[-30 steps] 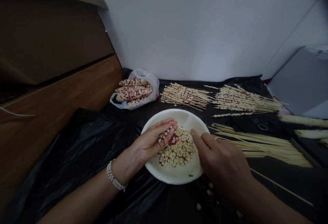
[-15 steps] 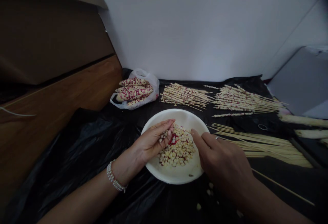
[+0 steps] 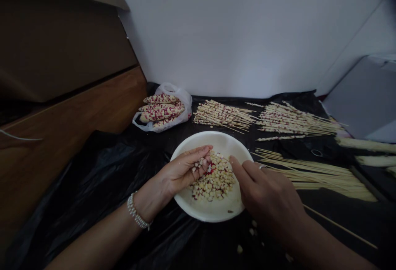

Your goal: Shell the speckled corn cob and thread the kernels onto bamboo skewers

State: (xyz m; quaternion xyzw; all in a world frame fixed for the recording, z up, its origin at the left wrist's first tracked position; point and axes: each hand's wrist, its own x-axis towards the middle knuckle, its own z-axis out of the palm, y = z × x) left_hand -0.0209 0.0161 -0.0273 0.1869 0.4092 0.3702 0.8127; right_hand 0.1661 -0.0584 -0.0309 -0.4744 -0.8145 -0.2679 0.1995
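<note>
My two hands are apart, both over the white bowl. My left hand is cupped, with its fingers closed around some kernels. My right hand has its fingers bent inward; a thin stick comes out beyond its wrist, but I cannot tell if these fingers grip it. In the bowl lies a heap of loose corn. To the right are bare sticks. Behind the bowl, two piles of threaded skewers lie beside a plastic bag with corn cobs.
</note>
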